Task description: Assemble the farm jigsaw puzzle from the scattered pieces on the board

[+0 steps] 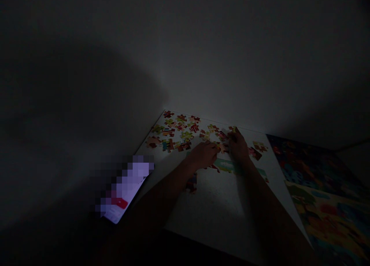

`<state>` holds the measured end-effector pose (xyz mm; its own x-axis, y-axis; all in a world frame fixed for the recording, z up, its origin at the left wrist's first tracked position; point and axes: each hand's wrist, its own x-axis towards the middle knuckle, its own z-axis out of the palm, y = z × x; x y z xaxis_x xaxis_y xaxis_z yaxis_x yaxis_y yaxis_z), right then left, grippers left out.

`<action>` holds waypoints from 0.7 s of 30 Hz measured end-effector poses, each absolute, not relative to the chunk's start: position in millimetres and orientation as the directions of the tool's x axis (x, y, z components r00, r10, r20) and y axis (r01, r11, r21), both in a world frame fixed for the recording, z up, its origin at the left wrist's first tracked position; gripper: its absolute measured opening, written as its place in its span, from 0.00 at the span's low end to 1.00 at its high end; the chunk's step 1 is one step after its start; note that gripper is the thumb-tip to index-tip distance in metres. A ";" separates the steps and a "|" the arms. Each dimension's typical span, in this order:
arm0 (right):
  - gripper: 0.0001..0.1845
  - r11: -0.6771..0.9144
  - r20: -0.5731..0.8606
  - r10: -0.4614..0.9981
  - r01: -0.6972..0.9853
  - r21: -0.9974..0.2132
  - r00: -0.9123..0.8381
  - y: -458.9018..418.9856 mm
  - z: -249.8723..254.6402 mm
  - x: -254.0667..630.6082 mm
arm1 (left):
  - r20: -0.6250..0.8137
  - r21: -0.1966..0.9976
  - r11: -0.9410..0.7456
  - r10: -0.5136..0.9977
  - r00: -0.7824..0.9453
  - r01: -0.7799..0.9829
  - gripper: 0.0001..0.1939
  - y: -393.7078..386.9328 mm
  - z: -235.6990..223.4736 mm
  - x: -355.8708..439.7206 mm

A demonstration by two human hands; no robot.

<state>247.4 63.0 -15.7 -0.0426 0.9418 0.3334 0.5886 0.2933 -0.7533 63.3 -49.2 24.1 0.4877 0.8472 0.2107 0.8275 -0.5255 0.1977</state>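
Head view, low light, detail poor. Your left hand (pixel 204 155) and right hand (pixel 238 146) both work at the middle of a scatter of jigsaw pieces (pixel 173 134), lying on a white board (pixel 219 208) set against a pale wall (pixel 185 58). The hands are close together, just apart, with the left fingers (pixel 216 148) and right fingers (pixel 233 131) among the pieces. Your grip looks narrow on both sides, fingertips drawn in rather than spread, but in this dark you cannot tell from here whether either hand is holding a piece. Count: two hands, one phone or tablet, one printed picture sheet. Pieces number roughly thirty; some lie joined in small clumps, so an exact count is out of reach. Most sit in the far left part of the board, a small clump (pixel 258 147) lies right of your right hand, and a lone clump (pixel 191 184) lies beside your left forearm. Teal shapes (pixel 224 165) show under your hands. The phone or tablet (pixel 124 189), its lit screen pixelated, sits at the board's near left edge, and the brightly coloured picture sheet (pixel 326 204) lies beyond the right edge.
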 end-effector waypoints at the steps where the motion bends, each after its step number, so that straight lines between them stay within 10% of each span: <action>1: 0.16 0.292 0.333 0.942 0.591 -0.752 -0.041 63.3 -16.1 248.0 | 0.210 0.194 -0.527 0.846 0.490 0.827 0.15 -49.0 23.9 63.3; 21: 0.17 0.275 0.295 0.953 0.627 -0.729 -0.076 61.6 -12.5 249.2 | 0.166 0.133 -0.450 0.888 0.428 0.883 0.13 -62.3 31.2 78.2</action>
<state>249.2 61.6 -12.5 -0.0761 0.9526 0.2945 0.6273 0.2753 -0.7285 78.2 -62.3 31.2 0.4282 0.8884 0.1655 0.8828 -0.4504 0.1333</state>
